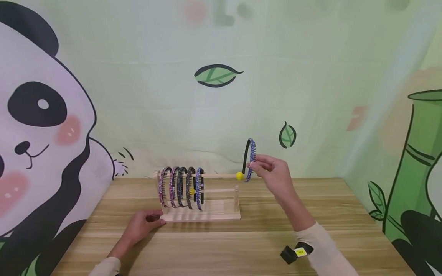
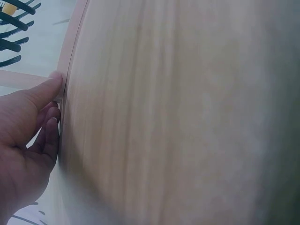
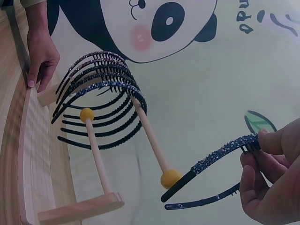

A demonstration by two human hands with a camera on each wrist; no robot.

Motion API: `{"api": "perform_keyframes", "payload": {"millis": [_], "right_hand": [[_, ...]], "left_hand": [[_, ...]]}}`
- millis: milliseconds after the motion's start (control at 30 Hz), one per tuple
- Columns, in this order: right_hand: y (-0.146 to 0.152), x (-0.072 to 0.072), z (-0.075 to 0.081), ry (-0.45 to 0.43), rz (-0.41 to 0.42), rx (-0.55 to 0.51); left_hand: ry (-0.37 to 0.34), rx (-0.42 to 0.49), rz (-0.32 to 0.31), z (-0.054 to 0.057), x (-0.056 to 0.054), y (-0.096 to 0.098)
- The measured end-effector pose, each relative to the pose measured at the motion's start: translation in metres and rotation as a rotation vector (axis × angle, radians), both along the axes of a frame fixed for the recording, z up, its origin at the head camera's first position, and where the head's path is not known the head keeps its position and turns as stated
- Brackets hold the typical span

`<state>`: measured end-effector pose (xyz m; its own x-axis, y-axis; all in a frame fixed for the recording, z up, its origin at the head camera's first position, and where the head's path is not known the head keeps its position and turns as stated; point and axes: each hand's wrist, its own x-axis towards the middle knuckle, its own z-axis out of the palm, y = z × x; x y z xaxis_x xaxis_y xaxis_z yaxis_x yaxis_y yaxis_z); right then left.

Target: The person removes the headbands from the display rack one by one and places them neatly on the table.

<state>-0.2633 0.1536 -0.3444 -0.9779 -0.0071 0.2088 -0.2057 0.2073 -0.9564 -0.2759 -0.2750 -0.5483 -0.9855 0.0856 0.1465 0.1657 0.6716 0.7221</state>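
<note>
Blue headband (image 1: 253,150) pinched in right grip (image 1: 275,174), near yellow ball (image 1: 239,176).

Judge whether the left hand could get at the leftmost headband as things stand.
Probably yes: the left hand holds the near left corner of the rack, just below the leftmost headband, and nothing seems to stand between them. It would likely need to release the rack first.

Wooden rack (image 2: 73,37) is gripped by left hand (image 2: 26,136) | upper left, yellow ball (image 2: 8,8) is partly covered by dark prongs (image 2: 9,45) | tabletop (image 2: 154,112) is blurred rightward
</note>
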Motion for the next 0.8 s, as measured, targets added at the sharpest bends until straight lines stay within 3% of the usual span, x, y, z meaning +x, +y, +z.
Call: {"api": "perform_keyframes", "payload": {"millis": [500, 800], "right_hand": [[0.034, -0.003, -0.002, 0.013, -0.098, 0.045], [0.057, -0.002, -0.003, -0.005, -0.163, 0.075]], "left_hand": [[0.039, -0.024, -0.002, 0.002, 0.003, 0.001], [0.027, -0.030, 0.000, 0.002, 0.004, 0.002]]}}
